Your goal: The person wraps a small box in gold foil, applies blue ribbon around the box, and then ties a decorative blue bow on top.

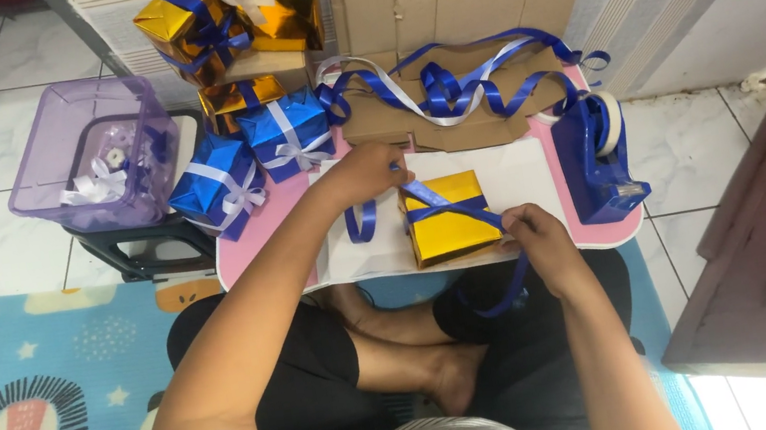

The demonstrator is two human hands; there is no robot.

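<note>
tiled floor, low pink surface [250, 240]. gold box [450, 220] between both hands, blue ribbon [447, 200] diagonal across it: left fingers [376, 167] pinching far end, right fingers [516, 222] closed on near end.

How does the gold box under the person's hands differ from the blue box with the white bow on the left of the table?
The gold box is wrapped in gold foil; the blue box in blue foil. The gold box's blue ribbon is loose, held by the left hand and right hand; the blue box's white ribbon is already tied in a bow. The gold box lies flat; the blue box sits tilted. Both are shiny, ribboned gifts.
</note>
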